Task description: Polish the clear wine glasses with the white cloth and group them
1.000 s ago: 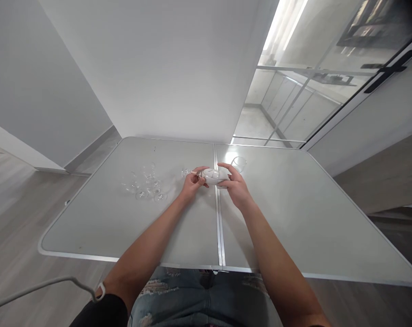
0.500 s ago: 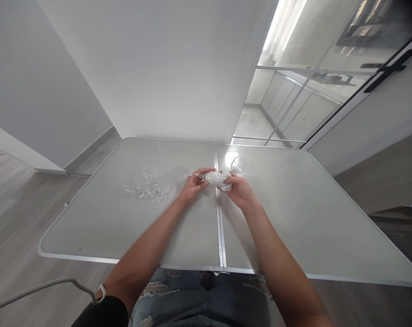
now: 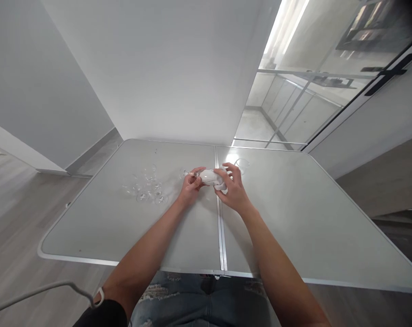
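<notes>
Over the table's centre seam, a clear stemmed glass [image 3: 206, 177] lies sideways in my hands, its foot toward the left. My left hand [image 3: 190, 190] is closed around the stem and the lower bowl. At the rim end, my right hand [image 3: 235, 191] grips a white cloth [image 3: 222, 185] with curved fingers. White cloth shows through the bowl, and some of it bunches out past the rim. Just beyond my right hand stands another clear glass [image 3: 242, 164], partly hidden by the fingers.
Several clear stemmed glasses [image 3: 147, 188] are grouped on the left half of the pale folding table [image 3: 100, 222]. A metal-edged seam [image 3: 221, 236] splits the tabletop. Behind it rises a white wall [image 3: 165, 91], with a glass partition [image 3: 287, 104] to the right. A grey cable [image 3: 49, 285] hangs near my left elbow.
My right hand has shifted its hold on the cloth: its fingers now arch over the rim end. The held glass has moved slightly left, with my left hand still around it.
</notes>
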A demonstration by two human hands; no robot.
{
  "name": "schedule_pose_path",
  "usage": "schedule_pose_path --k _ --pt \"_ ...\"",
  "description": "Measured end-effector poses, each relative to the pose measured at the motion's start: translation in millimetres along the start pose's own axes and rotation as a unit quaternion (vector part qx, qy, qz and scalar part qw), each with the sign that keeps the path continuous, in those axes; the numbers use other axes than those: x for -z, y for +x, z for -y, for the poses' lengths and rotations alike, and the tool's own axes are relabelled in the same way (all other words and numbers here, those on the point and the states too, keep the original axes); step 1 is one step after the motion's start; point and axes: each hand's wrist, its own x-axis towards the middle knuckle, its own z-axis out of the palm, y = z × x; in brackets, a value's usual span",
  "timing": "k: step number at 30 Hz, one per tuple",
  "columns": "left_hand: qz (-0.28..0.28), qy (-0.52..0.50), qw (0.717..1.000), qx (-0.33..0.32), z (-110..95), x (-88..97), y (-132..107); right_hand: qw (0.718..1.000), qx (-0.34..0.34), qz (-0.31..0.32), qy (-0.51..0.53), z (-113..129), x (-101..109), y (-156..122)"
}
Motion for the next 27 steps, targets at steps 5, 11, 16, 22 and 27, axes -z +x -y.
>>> schedule_pose_path --k 5,11,16,22,27 --pt "0.003 0.013 1.0 0.01 0.6 0.4 -0.5 0.996 0.086 0.021 0.021 -12.3 7.8 0.5" --pt "0.018 0.03 0.999 0.004 0.1 0.1 -0.2 0.992 0.024 0.007 0.12 -9.3 8.2 -0.5" --pt "0.041 0.055 0.998 -0.008 -2.0 -3.6 -1.7 0.937 -0.183 -0.019 0.297 -1.1 -1.6 1.5" --pt "0.011 0.054 0.998 -0.002 -1.3 -2.4 -0.2 0.98 -0.096 -0.056 0.163 0.0 -0.5 4.8" --pt "-0.013 0.038 0.999 0.003 -0.6 -0.6 0.1 0.993 0.108 -0.049 -0.02 -10.9 1.5 0.2"
